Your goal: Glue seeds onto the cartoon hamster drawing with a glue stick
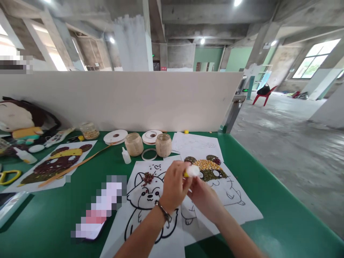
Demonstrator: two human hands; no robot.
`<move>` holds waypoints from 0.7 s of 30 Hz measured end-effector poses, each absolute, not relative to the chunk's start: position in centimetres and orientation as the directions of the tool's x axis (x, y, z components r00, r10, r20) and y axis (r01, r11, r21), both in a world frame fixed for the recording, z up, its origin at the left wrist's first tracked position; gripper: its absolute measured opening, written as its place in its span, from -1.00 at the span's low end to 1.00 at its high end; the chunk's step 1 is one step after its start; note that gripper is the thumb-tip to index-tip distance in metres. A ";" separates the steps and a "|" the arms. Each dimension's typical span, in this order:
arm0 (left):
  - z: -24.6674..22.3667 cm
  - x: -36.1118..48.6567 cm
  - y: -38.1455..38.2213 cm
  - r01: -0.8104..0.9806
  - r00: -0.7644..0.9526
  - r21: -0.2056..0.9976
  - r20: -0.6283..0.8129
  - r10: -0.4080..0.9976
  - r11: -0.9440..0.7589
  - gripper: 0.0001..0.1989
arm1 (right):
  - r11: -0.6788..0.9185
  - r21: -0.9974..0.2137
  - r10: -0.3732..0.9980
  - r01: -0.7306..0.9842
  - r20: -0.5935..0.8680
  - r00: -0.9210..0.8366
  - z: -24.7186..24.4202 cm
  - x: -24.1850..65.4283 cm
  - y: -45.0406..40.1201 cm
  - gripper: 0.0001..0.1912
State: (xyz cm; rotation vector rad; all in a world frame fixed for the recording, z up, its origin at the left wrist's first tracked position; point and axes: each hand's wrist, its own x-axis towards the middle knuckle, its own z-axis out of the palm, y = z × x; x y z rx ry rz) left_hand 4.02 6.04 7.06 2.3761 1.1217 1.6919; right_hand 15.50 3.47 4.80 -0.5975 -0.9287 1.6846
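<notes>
Both of my hands meet over the sheet with the half-filled animal drawing (233, 195). My left hand (174, 184) has its fingers closed around a small white bottle (194, 171) with a yellow part at its left end. From below, my right hand (205, 200) is closed on the same bottle. My fingers hide much of it. Yellow kernels and green and dark red grains cover the head of that drawing. Under my left forearm lies a second sheet with a bold black animal outline (149, 209), with a little heap of reddish grains (148, 178) on its forehead.
Two jars (134, 145) stand behind the sheets, near white tape rolls (115, 137) and a glue bottle (126, 156). To the left are a phone (100, 211), a finished grain picture (60, 161), a wooden strip (80, 163) and yellow scissors (10, 176). A white partition (129, 100) borders the green table.
</notes>
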 end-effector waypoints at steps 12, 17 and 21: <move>8.7 -4.2 7.2 0.516 -0.319 0.638 0.763 0.562 -0.572 -0.84 | -0.194 -0.963 0.862 -0.187 -0.076 -0.501 7.5 14.0 0.5 -0.82; 7.1 -5.6 3.7 0.234 -0.365 0.740 0.668 0.648 -0.631 -0.90 | -0.038 -0.995 0.970 0.096 -0.060 -0.237 6.6 12.6 5.3 -0.75; 5.7 -6.0 2.9 0.186 -0.405 0.789 0.604 0.686 -0.585 -0.91 | 0.014 -0.978 0.970 0.210 -0.037 -0.238 5.2 10.7 8.3 -0.82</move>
